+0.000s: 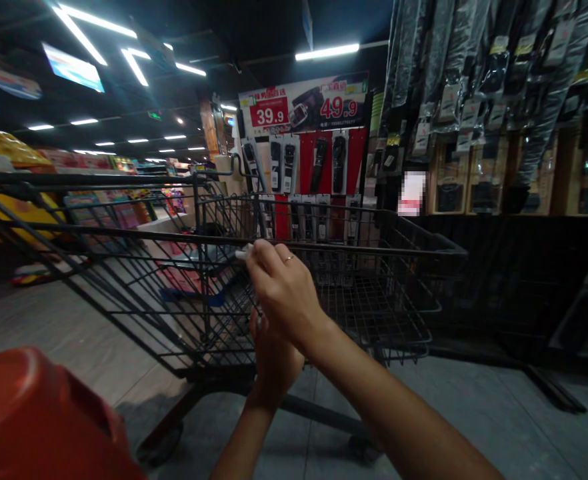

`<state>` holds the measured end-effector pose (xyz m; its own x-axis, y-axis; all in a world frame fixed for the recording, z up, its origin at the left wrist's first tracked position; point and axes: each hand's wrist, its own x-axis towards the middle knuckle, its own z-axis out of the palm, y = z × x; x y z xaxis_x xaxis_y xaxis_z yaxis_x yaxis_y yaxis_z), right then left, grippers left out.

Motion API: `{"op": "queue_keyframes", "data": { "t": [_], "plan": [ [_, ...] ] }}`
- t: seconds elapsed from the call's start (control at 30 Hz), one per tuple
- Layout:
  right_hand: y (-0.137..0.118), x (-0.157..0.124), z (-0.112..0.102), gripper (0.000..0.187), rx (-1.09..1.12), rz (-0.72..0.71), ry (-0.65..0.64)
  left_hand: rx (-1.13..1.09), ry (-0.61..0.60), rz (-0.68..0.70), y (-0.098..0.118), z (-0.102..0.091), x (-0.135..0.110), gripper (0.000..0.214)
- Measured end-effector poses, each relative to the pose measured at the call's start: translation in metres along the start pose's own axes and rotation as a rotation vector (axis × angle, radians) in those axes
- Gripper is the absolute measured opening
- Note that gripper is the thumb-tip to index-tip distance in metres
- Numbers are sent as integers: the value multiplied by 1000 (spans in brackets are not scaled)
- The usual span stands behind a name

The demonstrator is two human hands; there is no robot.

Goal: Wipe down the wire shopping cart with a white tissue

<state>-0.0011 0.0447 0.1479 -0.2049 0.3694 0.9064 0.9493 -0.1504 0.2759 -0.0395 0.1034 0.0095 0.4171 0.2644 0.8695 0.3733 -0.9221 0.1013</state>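
A black wire shopping cart (139, 235) stands side-on in front of me. My right hand (281, 283), with a ring on one finger, is closed at the cart's side rail. From its fingertips pokes a small white scrap (244, 254), like a tissue or wipe, touching or close to the rail. Lower down, my left hand (275, 357) is raised against the cart's wire side with its fingers curled. The right hand and wrist cover part of it, so what those fingers grip is hidden.
A red plastic stool (34, 413) stands at the lower left. Behind the cart, belts (319, 163) hang on a red-backed rack under a price sign (304, 110). More packaged belts (449, 100) hang at right. A black stand foot (557, 390) juts across the floor.
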Motion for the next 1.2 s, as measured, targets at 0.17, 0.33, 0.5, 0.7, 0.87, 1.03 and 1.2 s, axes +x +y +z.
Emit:
{"op": "queue_keyframes", "data": {
  "t": [0.17, 0.33, 0.5, 0.7, 0.87, 1.03, 1.2],
  "plan": [
    [25, -34, -11, 24, -74, -32, 168, 121, 80, 76, 3, -5, -1, 38],
    [42, -65, -31, 30, -72, 115, 211, 104, 31, 44, 5, -9, 0, 41],
    [46, -105, -38, 31, -65, 217, 152, 86, 31, 44, 6, -10, 0, 38],
    [37, -162, -36, 29, -76, 243, 32, 82, 25, 39, 7, -11, 0, 42],
    [31, -189, -46, 25, -37, 335, -125, 90, 11, 134, 1, -19, -7, 62],
    [43, -155, -70, 31, 9, 356, 75, 22, 150, 118, 0, -33, -8, 53],
    [71, -93, -79, 32, -97, 316, 305, -73, 333, 154, 6, -40, 31, 61]
  ]
}}
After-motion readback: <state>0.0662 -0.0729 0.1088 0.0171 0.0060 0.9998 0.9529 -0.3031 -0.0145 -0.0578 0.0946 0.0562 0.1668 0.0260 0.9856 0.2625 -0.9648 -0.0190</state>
